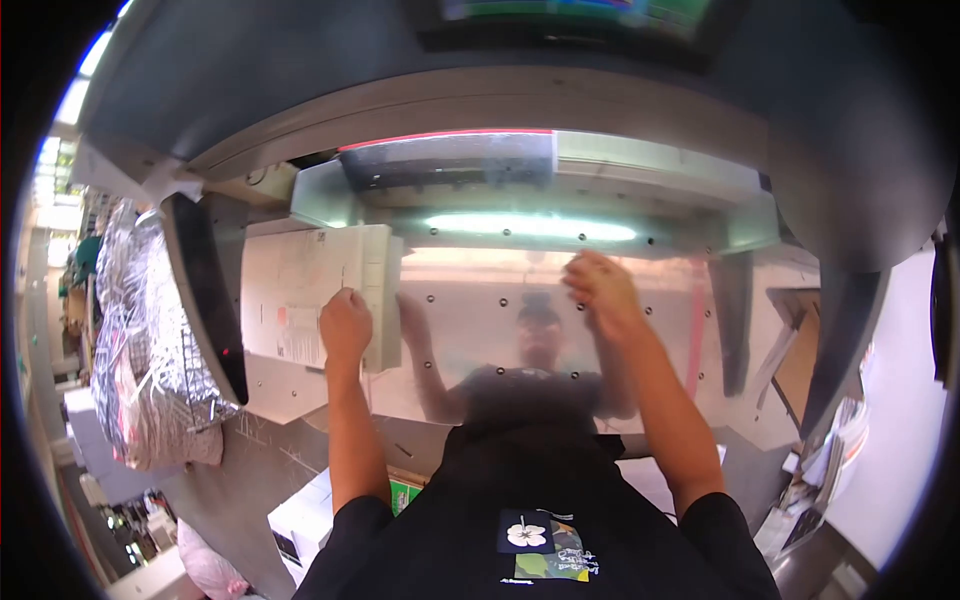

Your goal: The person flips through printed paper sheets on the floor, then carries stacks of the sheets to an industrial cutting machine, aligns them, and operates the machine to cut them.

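A thick stack of printed sheets (pixel 300 295) lies on the left of a shiny metal table (pixel 470 335). My left hand (pixel 346 322) rests on the stack's top near its right edge, curled into a fist. Whatever its fingers may hold is hidden beneath it. My right hand (pixel 605 292) is over the metal surface, right of the middle, with nothing visible in it. Its fingers are loosely bent and a little apart. Small round holes dot the metal, which mirrors my arms and body.
A dark upright guard (pixel 205 300) borders the left, another (pixel 735 320) stands at the right. A machine beam (pixel 480 90) spans the back. Crumpled plastic wrapping (pixel 150 330) hangs at far left. A white box (pixel 303 515) sits near my left elbow; papers (pixel 840 440) are stacked at right.
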